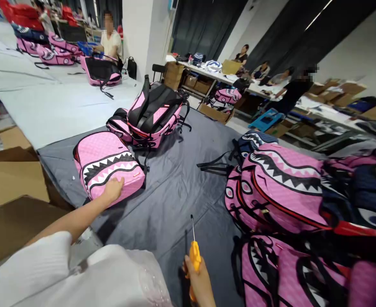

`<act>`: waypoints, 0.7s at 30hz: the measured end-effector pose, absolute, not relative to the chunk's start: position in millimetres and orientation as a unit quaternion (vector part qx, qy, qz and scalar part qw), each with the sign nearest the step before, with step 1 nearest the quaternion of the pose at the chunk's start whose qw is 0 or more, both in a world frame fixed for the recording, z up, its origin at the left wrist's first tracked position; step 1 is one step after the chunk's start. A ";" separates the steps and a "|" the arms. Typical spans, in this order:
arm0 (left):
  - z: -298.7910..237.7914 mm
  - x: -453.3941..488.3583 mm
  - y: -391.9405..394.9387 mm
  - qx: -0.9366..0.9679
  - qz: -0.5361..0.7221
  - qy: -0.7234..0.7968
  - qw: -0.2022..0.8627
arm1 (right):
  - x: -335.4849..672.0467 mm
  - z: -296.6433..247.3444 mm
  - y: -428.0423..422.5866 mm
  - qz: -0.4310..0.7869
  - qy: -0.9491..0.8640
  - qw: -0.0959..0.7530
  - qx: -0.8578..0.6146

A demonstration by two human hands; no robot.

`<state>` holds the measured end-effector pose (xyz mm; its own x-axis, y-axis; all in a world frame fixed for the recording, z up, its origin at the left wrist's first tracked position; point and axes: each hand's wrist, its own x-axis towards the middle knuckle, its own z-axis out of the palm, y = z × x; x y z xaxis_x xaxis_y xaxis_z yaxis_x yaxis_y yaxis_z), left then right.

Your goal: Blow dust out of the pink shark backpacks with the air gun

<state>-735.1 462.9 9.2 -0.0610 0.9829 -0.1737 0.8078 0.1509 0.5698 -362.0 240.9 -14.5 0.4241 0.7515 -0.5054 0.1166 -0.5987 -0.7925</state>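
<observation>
My left hand (112,189) reaches forward and rests on the near edge of a pink backpack with a shark-mouth print (107,166), fingers curled against it. That backpack lies flat on a dark grey sheet (171,192). My right hand (200,281) is low at the bottom edge, closed round the yellow handle of a screwdriver (194,249) whose thin shaft points up and away. A white sleeve covers my left upper arm.
A second pink backpack (152,115) lies strap side up behind the first. A pile of pink and navy shark backpacks (287,187) fills the right. Cardboard boxes (18,179) stand on the left. Several people work at tables in the back.
</observation>
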 end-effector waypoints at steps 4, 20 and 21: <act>36.8 -721.1 478.1 0.657 0.174 0.658 0.325 | -404.0 -1.3 264.8 0.430 -0.293 0.330 -0.787; 260.7 -632.8 624.0 0.843 0.082 0.426 0.316 | -373.5 24.0 241.3 0.375 -0.139 0.417 -0.816; 250.7 -616.4 625.2 0.843 0.116 0.453 0.267 | -372.7 23.7 228.2 0.396 -0.137 0.394 -0.818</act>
